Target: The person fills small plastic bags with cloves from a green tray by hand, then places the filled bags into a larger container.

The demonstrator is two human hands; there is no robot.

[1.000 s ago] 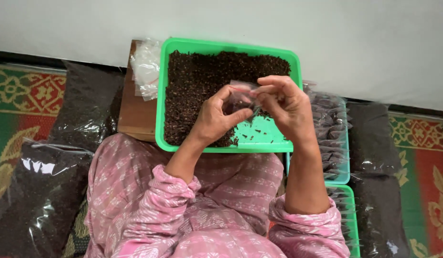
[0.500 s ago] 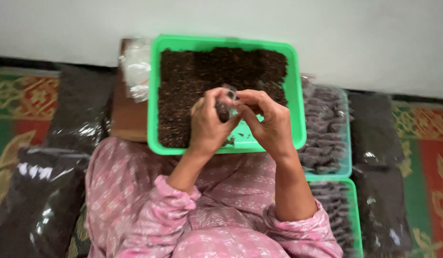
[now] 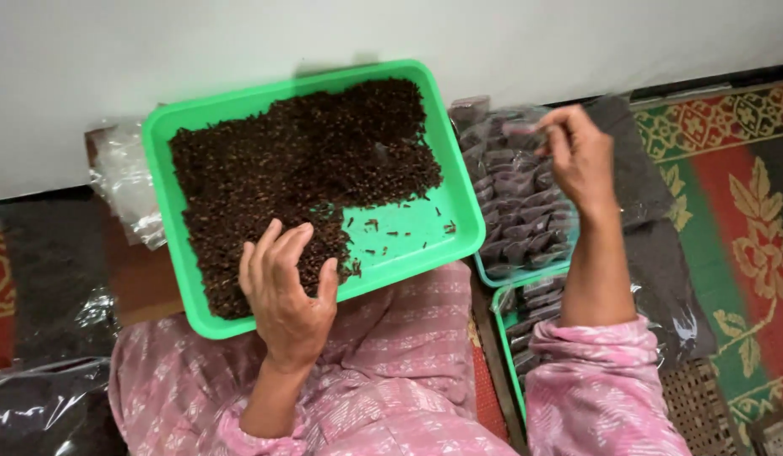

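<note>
While the left hand (image 3: 283,295) rests with loosely curled fingers on dried cloves (image 3: 298,173) heaped in the green tray (image 3: 408,241) on the lap, the right hand (image 3: 577,156) pinches a small filled packet (image 3: 520,128) above the packet-filled tray (image 3: 514,211).

1. The tray (image 3: 176,127) lies on my lap, the cloves (image 3: 298,177) in it.
2. My left hand (image 3: 286,291) rests on the cloves.
3. My right hand (image 3: 577,156) is above the packets (image 3: 514,211), right of the tray.

Pink patterned garment with pale motifs, its sleeves (image 3: 602,380) pushed above the wrists, both forearms bare
</note>
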